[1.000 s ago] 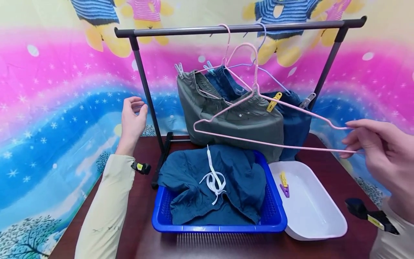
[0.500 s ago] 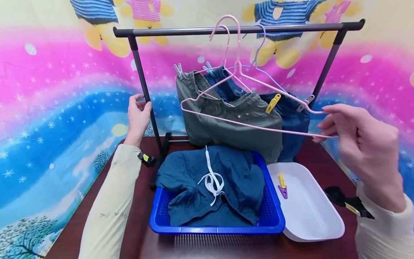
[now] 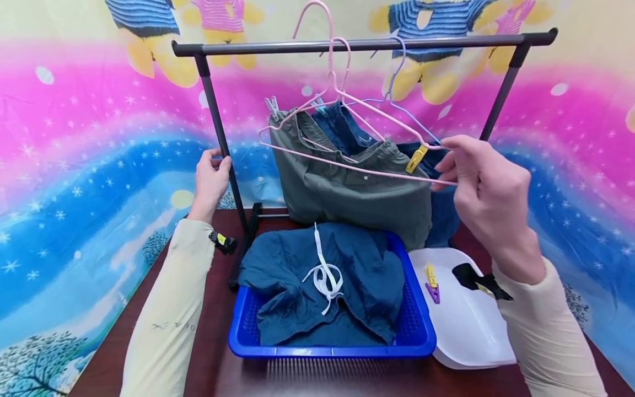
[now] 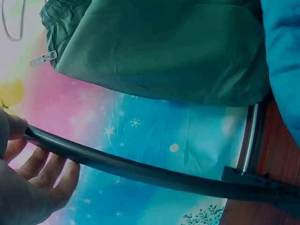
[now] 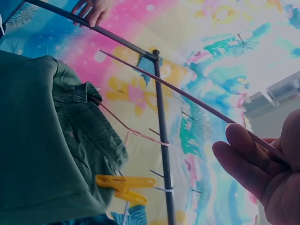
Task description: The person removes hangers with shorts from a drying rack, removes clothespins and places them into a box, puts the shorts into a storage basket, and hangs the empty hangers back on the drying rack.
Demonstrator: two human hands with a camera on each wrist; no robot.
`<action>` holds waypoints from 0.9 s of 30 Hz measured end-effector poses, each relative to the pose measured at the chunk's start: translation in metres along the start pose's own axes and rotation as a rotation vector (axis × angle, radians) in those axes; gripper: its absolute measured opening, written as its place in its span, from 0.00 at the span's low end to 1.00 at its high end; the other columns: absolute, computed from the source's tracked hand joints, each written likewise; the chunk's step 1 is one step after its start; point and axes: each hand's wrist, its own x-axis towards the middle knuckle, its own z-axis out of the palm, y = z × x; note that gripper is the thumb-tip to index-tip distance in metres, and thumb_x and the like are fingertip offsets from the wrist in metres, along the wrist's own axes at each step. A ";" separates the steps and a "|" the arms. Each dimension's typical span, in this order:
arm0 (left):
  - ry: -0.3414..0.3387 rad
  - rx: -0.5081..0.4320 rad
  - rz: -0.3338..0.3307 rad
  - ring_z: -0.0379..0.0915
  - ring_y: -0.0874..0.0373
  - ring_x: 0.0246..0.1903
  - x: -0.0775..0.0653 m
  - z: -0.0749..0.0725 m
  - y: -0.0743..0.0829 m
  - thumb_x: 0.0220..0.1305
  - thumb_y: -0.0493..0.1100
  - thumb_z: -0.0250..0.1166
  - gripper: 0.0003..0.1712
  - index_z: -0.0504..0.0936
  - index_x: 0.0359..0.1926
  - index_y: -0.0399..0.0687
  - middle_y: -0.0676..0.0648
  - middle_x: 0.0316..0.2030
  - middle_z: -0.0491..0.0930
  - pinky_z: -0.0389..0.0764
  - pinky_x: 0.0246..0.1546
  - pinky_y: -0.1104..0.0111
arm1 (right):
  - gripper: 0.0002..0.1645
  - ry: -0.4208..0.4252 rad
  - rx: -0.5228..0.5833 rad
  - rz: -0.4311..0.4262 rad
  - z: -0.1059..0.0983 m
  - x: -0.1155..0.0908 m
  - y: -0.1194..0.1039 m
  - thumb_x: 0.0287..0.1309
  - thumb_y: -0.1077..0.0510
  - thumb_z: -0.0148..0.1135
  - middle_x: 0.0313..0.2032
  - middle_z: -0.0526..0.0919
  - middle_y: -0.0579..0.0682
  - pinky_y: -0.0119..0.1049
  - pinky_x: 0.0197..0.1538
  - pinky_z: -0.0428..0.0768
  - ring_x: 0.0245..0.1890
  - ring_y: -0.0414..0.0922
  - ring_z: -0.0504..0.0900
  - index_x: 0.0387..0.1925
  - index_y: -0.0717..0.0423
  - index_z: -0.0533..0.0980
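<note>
My right hand (image 3: 488, 187) grips the right end of a bare pink hanger (image 3: 347, 166), whose hook rises above the rack's bar at the left of centre. In the right wrist view the same hand (image 5: 262, 168) has its fingers and thumb around the hanger's wire. My left hand (image 3: 210, 184) holds the left post of the dark clothes rack (image 3: 220, 127); the left wrist view shows thumb and fingers on either side of that post (image 4: 140, 173). Behind the held hanger, olive-green shorts (image 3: 347, 198) hang from another pink hanger, a yellow clothespin (image 3: 416, 159) at their waistband.
Dark blue shorts (image 3: 342, 129) hang behind on a blue hanger (image 3: 409, 113). On the table (image 3: 208, 353), a blue basket (image 3: 332, 351) holds dark teal shorts (image 3: 292, 275) with a white drawstring. Beside it stands a white tub (image 3: 466, 331) with yellow and purple clothespins (image 3: 432, 292).
My right hand has carried the pink hanger left and upward, so its hook has risen past the bar. My left hand has moved right onto the rack's left post.
</note>
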 end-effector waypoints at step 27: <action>0.001 0.003 -0.048 0.77 0.47 0.53 0.004 0.004 -0.003 0.75 0.50 0.52 0.21 0.70 0.62 0.46 0.38 0.55 0.77 0.75 0.55 0.56 | 0.18 -0.066 -0.028 -0.100 0.079 0.031 0.007 0.62 0.76 0.46 0.37 0.82 0.63 0.41 0.38 0.84 0.28 0.50 0.86 0.52 0.68 0.74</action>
